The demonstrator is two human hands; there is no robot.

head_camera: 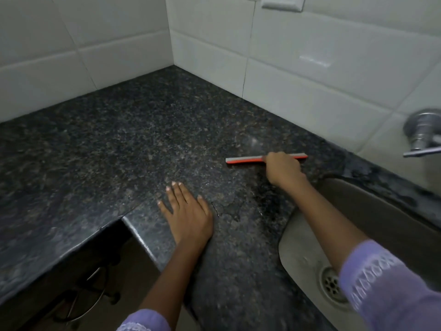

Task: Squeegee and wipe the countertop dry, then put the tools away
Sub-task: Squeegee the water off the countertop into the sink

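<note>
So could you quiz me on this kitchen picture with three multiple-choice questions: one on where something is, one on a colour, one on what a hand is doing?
1. Where does the sink lie relative to the squeegee?
A. To its left
B. To its right and nearer the camera
C. Behind it, against the wall

2. What colour is the squeegee's frame?
A. Blue
B. Green
C. Orange-red

3. What is the left hand doing?
A. Lying flat on the countertop
B. Gripping a cloth
C. Turning the tap

Answers:
1 B, the basin and its drain sit at the lower right of the view.
2 C, an orange-red strip runs beside the pale blade.
3 A, its fingers are spread straight on the stone, while the right hand grips the squeegee.
</note>
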